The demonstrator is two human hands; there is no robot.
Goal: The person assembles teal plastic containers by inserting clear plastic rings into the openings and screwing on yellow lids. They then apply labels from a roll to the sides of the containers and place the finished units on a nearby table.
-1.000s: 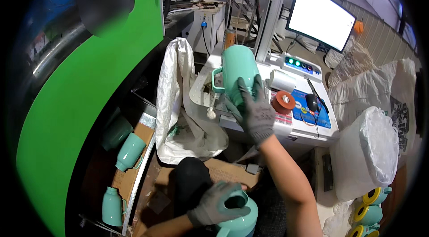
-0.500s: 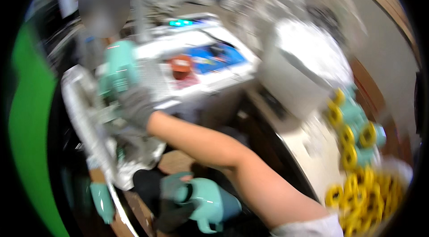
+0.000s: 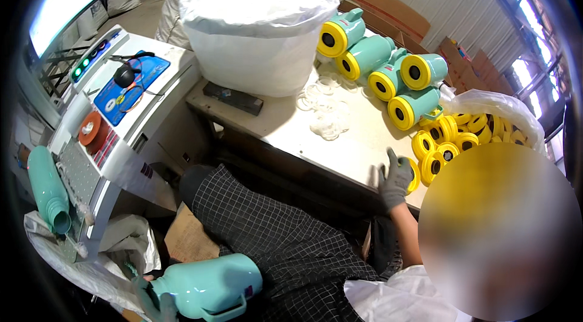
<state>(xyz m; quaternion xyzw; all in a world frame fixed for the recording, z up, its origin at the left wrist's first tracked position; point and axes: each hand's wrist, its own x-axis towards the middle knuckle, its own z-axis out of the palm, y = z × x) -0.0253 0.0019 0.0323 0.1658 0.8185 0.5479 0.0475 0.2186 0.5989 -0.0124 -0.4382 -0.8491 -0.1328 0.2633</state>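
Far left, up ahead of the left hand [image 3: 146, 299], a tilted teal flask [image 3: 47, 185]. That hand's wrapped round the neck of a teal jug [image 3: 209, 285]. Between the hands, farther off, a white bag [image 3: 246, 58] sits on the surface [image 3: 288, 137]. Right hand [image 3: 396, 181]'s against a yellow ring [image 3: 415, 176], can't tell if it's gripping; more rings [image 3: 449, 127] just beyond.

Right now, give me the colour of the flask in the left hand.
The flask in the left hand is mint green; the head view shows it best.
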